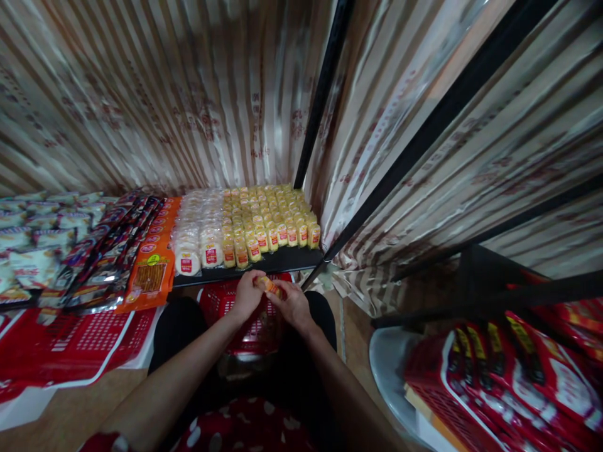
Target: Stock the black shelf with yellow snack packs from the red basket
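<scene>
Both of my hands meet above a red plastic basket (245,339) between my knees. My left hand (249,294) and my right hand (293,306) pinch the two ends of a small wrapped yellow snack (269,286) with an orange-red label. Just beyond them, yellow wrapped snacks (273,220) with similar labels stand in rows on a black shelf (245,270). White round wrapped snacks (198,232) line up to their left. What lies inside the basket is mostly hidden by my hands and its shade.
Orange snack packs (155,263), dark packs (113,251) and white packs (42,251) fill the shelf's left. Another red basket (89,339) lies below them. At right are a grey stool (386,364), a basket of red packs (509,376) and black frame bars (400,169).
</scene>
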The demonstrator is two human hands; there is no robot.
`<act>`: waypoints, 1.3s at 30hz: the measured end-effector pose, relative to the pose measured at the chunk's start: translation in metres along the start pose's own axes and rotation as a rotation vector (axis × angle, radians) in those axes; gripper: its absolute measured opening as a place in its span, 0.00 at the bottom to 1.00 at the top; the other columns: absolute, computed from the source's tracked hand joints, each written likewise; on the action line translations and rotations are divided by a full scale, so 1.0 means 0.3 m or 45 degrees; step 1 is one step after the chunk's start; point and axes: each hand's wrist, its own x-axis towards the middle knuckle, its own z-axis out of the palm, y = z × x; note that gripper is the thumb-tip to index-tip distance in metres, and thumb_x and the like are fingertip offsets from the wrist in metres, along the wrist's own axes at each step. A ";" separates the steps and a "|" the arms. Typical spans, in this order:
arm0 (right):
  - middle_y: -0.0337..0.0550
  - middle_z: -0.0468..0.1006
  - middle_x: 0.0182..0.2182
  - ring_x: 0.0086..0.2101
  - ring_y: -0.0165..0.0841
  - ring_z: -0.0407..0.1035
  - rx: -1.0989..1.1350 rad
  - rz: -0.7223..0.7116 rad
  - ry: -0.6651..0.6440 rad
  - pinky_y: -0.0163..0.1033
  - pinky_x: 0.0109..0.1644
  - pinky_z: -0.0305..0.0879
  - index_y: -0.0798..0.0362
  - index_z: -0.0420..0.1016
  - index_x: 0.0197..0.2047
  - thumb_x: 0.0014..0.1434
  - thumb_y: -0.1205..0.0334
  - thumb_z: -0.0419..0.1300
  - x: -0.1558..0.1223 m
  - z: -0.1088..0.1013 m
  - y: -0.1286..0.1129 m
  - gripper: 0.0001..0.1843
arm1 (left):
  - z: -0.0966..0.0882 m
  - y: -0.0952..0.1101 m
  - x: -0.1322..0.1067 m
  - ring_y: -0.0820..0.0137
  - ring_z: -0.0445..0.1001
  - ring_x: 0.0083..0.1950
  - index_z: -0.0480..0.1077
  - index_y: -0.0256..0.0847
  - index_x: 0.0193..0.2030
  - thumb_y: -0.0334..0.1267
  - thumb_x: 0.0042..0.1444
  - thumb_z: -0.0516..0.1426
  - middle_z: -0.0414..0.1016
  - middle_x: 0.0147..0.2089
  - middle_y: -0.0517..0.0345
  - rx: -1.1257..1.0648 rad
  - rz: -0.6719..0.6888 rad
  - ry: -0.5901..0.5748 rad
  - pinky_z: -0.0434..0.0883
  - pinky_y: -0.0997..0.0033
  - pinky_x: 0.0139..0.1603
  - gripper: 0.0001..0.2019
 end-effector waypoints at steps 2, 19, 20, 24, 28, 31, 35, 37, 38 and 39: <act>0.45 0.77 0.39 0.45 0.40 0.67 -0.302 -0.125 0.058 0.46 0.52 0.61 0.48 0.76 0.42 0.51 0.55 0.62 0.000 -0.012 -0.012 0.14 | 0.007 0.012 0.006 0.71 0.71 0.40 0.72 0.39 0.33 0.23 0.45 0.54 0.72 0.37 0.57 0.098 0.122 -0.006 0.67 0.68 0.49 0.11; 0.51 0.75 0.40 0.41 0.38 0.67 -0.421 -0.118 0.404 0.42 0.47 0.65 0.56 0.70 0.50 0.56 0.58 0.55 0.105 -0.041 0.019 0.19 | 0.143 0.101 0.114 0.66 0.71 0.45 0.67 0.38 0.49 0.32 0.50 0.57 0.71 0.46 0.49 0.103 0.283 -0.047 0.69 0.65 0.49 0.17; 0.51 0.74 0.40 0.41 0.39 0.67 -0.418 -0.121 0.443 0.43 0.48 0.64 0.56 0.70 0.50 0.57 0.58 0.55 0.117 -0.049 0.022 0.19 | 0.154 0.111 0.122 0.66 0.71 0.45 0.68 0.38 0.48 0.31 0.50 0.57 0.71 0.46 0.50 0.077 0.280 -0.058 0.69 0.65 0.49 0.16; 0.53 0.74 0.42 0.43 0.40 0.66 -0.461 -0.113 0.570 0.45 0.50 0.63 0.57 0.70 0.51 0.56 0.59 0.55 0.166 -0.070 0.037 0.20 | 0.197 0.142 0.156 0.67 0.71 0.44 0.68 0.39 0.48 0.30 0.50 0.56 0.71 0.46 0.50 0.061 0.279 -0.098 0.70 0.66 0.47 0.16; 0.52 0.73 0.41 0.38 0.37 0.67 -0.403 -0.036 0.607 0.42 0.46 0.64 0.57 0.69 0.52 0.56 0.60 0.54 0.211 -0.078 0.052 0.21 | 0.232 0.150 0.167 0.65 0.69 0.49 0.66 0.41 0.52 0.30 0.51 0.54 0.69 0.49 0.49 0.107 0.315 -0.064 0.69 0.65 0.50 0.19; 0.49 0.72 0.41 0.30 0.31 0.66 -0.310 0.049 0.608 0.37 0.39 0.65 0.56 0.69 0.53 0.57 0.57 0.52 0.240 -0.080 0.056 0.21 | 0.245 0.136 0.156 0.64 0.68 0.52 0.64 0.39 0.54 0.29 0.52 0.51 0.68 0.52 0.48 0.168 0.362 -0.047 0.67 0.62 0.55 0.21; 0.47 0.72 0.40 0.27 0.29 0.66 -0.277 0.076 0.581 0.35 0.36 0.65 0.54 0.69 0.52 0.58 0.54 0.51 0.274 -0.075 0.048 0.22 | 0.243 0.112 0.142 0.63 0.66 0.56 0.64 0.36 0.54 0.27 0.53 0.48 0.67 0.54 0.46 0.301 0.402 -0.048 0.62 0.60 0.60 0.20; 0.47 0.71 0.40 0.28 0.29 0.66 -0.276 0.082 0.554 0.35 0.36 0.65 0.55 0.69 0.52 0.58 0.54 0.52 0.289 -0.068 0.040 0.22 | 0.236 0.107 0.142 0.63 0.64 0.59 0.65 0.36 0.54 0.26 0.53 0.48 0.67 0.56 0.47 0.325 0.425 -0.050 0.60 0.60 0.62 0.21; 0.47 0.71 0.40 0.28 0.28 0.66 -0.274 0.088 0.538 0.35 0.35 0.65 0.54 0.69 0.52 0.58 0.54 0.52 0.297 -0.063 0.037 0.21 | 0.232 0.107 0.144 0.64 0.63 0.60 0.65 0.37 0.53 0.26 0.53 0.48 0.67 0.56 0.48 0.320 0.430 -0.048 0.58 0.60 0.63 0.21; 0.47 0.71 0.41 0.28 0.28 0.67 -0.271 0.096 0.523 0.35 0.35 0.65 0.54 0.69 0.52 0.58 0.55 0.52 0.304 -0.059 0.033 0.21 | 0.228 0.107 0.147 0.64 0.62 0.61 0.65 0.38 0.53 0.26 0.52 0.48 0.67 0.57 0.49 0.307 0.433 -0.047 0.57 0.60 0.64 0.21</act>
